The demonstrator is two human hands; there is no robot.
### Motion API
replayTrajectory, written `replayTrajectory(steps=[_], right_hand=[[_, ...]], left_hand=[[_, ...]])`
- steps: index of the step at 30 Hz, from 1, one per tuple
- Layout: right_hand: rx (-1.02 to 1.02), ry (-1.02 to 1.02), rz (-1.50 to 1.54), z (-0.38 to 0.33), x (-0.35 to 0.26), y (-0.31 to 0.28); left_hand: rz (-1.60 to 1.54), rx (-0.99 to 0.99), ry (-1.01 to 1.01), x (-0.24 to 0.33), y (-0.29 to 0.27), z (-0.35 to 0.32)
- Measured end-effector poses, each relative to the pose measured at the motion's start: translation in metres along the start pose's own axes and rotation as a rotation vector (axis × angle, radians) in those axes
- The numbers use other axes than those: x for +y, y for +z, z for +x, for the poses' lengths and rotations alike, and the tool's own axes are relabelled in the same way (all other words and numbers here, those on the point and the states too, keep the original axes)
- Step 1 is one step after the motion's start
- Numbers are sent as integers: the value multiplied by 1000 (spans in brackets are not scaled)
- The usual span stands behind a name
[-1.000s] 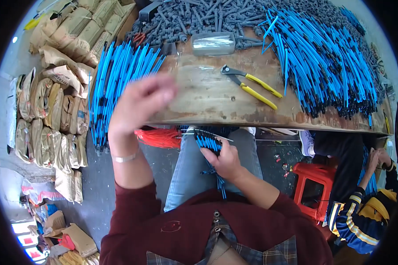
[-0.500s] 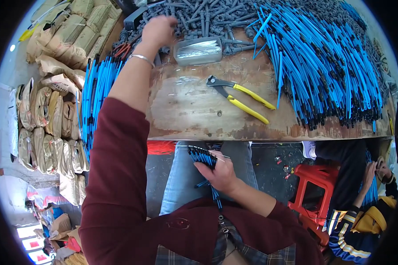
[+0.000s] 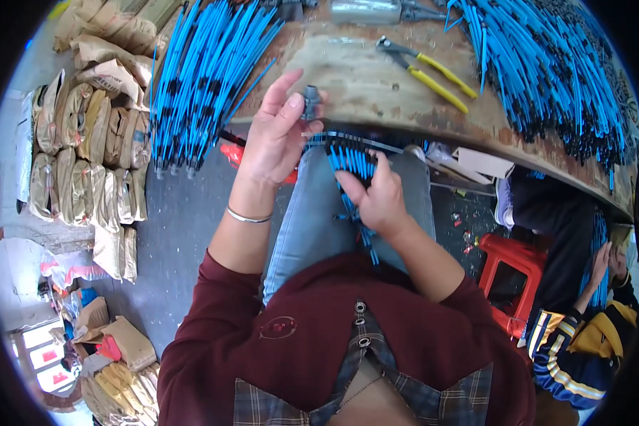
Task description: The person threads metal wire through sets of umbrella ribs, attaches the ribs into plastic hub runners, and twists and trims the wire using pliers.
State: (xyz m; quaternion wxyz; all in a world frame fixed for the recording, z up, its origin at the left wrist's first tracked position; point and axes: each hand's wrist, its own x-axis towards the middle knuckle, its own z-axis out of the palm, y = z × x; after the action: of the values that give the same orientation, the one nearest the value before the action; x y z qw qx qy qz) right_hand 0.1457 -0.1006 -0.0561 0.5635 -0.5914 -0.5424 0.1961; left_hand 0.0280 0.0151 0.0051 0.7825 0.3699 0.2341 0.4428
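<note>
Between the thumb and fingers of my left hand [image 3: 273, 138] is a short grey plastic fitting [image 3: 310, 104], held upright near the table's front edge. My right hand [image 3: 382, 195] is closed around a bundle of thin blue tubes with black ends [image 3: 353, 162], low over my lap. The black ends fan out in a row at the top, and several blue lengths hang below the fist. A thin pale strip runs across beside those ends; whether it passes through them I cannot tell. End-cutting pliers [image 3: 433, 74] with yellow handles lie on the wooden table [image 3: 334, 67].
Blue tubes with black ends form a left pile [image 3: 202, 78] and a larger right pile [image 3: 547, 78]. A clear plastic box [image 3: 366, 11] stands at the back. Brown paper sacks [image 3: 85, 153] are stacked at left. A red stool [image 3: 511, 277] and a co-worker [image 3: 582, 341] are at right.
My left hand has come back from the heap of grey parts at the back of the table, now with a grey fitting. My right hand still grips the bundle. The view has shifted nearer my lap.
</note>
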Motion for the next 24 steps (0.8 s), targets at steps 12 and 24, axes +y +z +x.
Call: replayTrajectory(steps=[12, 24], right_hand=[[-76, 106, 28, -3, -5, -2], [-41, 24, -9, -2, 2, 2]], left_hand=[[-60, -163, -26, -10, -26, -20], [-57, -213, -99, -4, -33, -13]])
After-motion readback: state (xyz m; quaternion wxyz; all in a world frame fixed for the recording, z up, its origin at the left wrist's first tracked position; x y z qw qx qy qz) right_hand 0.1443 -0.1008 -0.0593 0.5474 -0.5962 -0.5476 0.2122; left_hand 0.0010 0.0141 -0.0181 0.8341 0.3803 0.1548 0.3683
